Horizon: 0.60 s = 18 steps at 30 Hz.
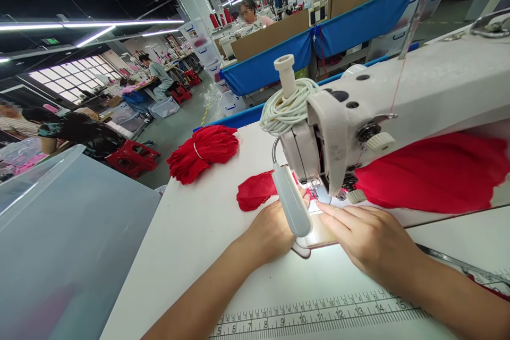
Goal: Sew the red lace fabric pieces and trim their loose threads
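A white sewing machine (398,101) stands across the table, its needle area (314,188) just beyond my fingers. My left hand (271,231) rests on the table left of the needle, partly hidden by a small white lamp (290,202); its fingertips touch a small red fabric piece (255,191). My right hand (370,239) lies flat with fingers stretched toward the presser foot, pressing on the plate. A larger red fabric (434,172) lies under the machine arm at the right.
A tied bundle of red fabric pieces (203,151) lies at the table's far left edge. A coil of white cord (289,109) sits on the machine head. A ruler strip (319,316) runs along the near edge. A translucent bin (59,234) stands left. Other workers sit at distant tables.
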Tool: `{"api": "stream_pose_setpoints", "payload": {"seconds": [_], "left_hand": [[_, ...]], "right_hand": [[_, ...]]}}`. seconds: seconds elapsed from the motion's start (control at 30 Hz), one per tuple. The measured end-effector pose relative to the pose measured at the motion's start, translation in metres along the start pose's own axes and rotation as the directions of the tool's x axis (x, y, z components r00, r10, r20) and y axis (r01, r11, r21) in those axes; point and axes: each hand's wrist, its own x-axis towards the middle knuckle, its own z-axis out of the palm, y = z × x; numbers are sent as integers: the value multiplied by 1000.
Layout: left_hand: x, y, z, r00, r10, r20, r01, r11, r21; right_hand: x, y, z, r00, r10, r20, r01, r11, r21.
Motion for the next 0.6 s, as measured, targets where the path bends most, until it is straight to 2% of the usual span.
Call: {"api": "stream_pose_setpoints", "payload": {"seconds": [0.2, 0.6], "left_hand": [[-7, -1, 6, 1000, 2, -7, -2, 999, 34], [-4, 4, 5, 997, -38, 69, 36, 999, 22]], "right_hand": [[0, 0, -2, 1000, 1, -5, -1, 1000, 21], [0, 2, -2, 999, 2, 40, -4, 999, 38]]}}
